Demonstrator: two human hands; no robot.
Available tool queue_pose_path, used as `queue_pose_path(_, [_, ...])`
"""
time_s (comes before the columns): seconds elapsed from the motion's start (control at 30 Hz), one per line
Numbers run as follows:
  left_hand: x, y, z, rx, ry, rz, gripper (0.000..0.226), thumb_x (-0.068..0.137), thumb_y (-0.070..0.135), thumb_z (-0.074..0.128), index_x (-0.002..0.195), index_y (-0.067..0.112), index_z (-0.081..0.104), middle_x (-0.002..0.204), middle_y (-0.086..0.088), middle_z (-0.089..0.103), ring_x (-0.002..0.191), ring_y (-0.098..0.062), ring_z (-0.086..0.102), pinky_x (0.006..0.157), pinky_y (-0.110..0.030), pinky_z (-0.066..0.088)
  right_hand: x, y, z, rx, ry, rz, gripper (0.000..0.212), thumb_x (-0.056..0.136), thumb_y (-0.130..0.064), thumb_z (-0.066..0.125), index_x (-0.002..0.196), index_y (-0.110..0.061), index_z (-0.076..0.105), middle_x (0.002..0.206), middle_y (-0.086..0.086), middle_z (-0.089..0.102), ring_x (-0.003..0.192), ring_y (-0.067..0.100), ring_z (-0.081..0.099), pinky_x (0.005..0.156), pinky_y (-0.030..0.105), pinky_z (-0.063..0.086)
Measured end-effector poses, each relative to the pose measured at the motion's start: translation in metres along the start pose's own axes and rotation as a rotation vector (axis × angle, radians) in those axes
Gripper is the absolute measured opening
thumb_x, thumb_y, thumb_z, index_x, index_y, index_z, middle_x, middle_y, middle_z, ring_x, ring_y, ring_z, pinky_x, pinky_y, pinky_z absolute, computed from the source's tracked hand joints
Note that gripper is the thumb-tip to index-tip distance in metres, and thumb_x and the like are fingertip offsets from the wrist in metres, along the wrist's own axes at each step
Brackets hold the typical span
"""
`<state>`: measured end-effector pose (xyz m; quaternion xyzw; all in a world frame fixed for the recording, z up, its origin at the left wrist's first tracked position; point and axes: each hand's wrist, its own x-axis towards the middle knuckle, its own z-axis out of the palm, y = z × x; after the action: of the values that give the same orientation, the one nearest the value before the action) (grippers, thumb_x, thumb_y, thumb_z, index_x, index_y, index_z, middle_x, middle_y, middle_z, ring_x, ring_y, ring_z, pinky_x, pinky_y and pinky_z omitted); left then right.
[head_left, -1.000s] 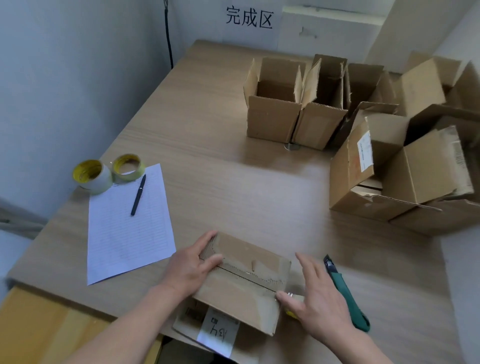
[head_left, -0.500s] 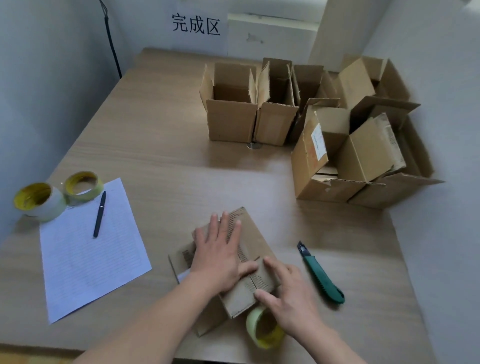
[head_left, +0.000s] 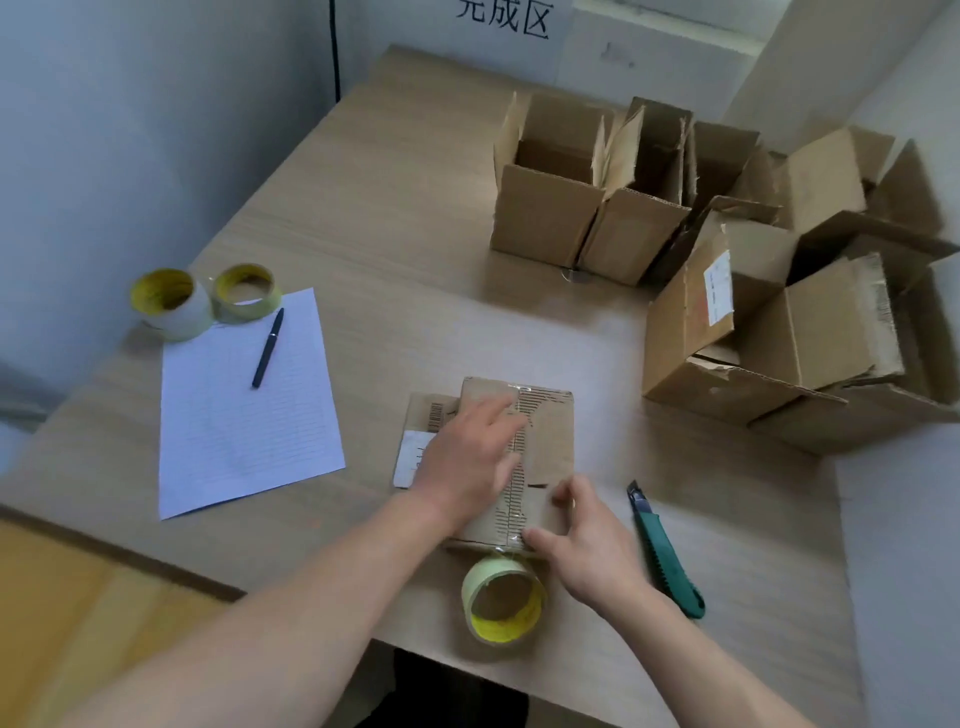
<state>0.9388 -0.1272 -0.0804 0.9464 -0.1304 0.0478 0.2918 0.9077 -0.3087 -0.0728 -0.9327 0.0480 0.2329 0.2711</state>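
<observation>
Fingers (head_left: 496, 413) on the left hand (head_left: 462, 467) now rub the tape (head_left: 519, 499) flat while the right hand (head_left: 592, 556) grips the box (head_left: 553, 441), nearly sealed

Pretty plain-looking setup body-wise: the left hand (head_left: 467, 457) and the right hand (head_left: 587, 551) are both bare, and the forearms (head_left: 322, 597) are uncovered right down to the bottom of the shot (the left hand's blurry, so finger detail is lost). Between the arms, below the table edge, there's some dark fabric (head_left: 457, 691), can't tell which garment.
</observation>
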Motion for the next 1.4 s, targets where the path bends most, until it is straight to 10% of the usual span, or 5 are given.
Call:
queue_pose_path(0.1, [-0.081,0.027,0.01,-0.214,0.401,-0.217,0.005,0.085,0.02,0.061,0.085,0.015,0.063,0.09,0.003,0.057,0.084,-0.011,0.056,0.075,-0.02,0.045,0.004,0.001,-0.003,-0.014,-0.024,-0.027,0.045,0.075,-0.048,0.076,0.096,-0.032,0.04,0.099,-0.01,0.061,0.086,0.016,0.058,0.068,0.032,0.04])
queue_pose_path(0.3, [-0.125,0.058,0.042,-0.741,0.117,-1.054,0.003,0.098,0.026,0.057,0.098,0.026,0.061,0.093,0.008,0.071,0.089,-0.004,0.065,0.076,-0.017,0.048,0.008,0.001,-0.008,-0.029,-0.062,-0.074,0.045,0.077,-0.047,0.075,0.097,-0.031,0.038,0.097,-0.008,0.061,0.085,0.018,0.059,0.069,0.034,0.044])
queue_pose_path(0.63, [-0.12,0.074,0.048,-0.868,0.138,-1.127,0.029,0.084,0.022,0.076,0.107,0.025,0.06,0.066,-0.002,0.054,0.06,-0.013,0.049,0.057,-0.022,0.041,0.009,0.007,-0.003,-0.012,-0.038,-0.127,0.045,0.074,-0.046,0.073,0.097,-0.031,0.037,0.096,-0.006,0.062,0.085,0.021,0.061,0.075,0.037,0.05])
queue_pose_path(1.0, [-0.114,0.076,0.066,-1.058,0.121,-1.394,0.015,0.081,0.021,0.074,0.09,0.009,0.075,0.082,-0.013,0.07,0.081,-0.029,0.065,0.09,-0.05,0.054,0.011,0.007,0.001,0.007,-0.024,-0.12,0.045,0.072,-0.047,0.072,0.096,-0.034,0.036,0.097,-0.006,0.061,0.086,0.021,0.061,0.076,0.038,0.052])
queue_pose_path(1.4, [-0.11,0.073,0.075,-0.916,0.172,-1.273,0.029,0.095,0.031,0.061,0.074,0.017,0.076,0.067,0.002,0.067,0.075,-0.021,0.06,0.077,-0.031,0.049,0.0,0.071,-0.02,0.077,0.216,-0.147,0.049,0.081,-0.054,0.069,0.119,-0.03,0.048,0.114,-0.008,0.055,0.104,0.018,0.057,0.085,0.04,0.05])
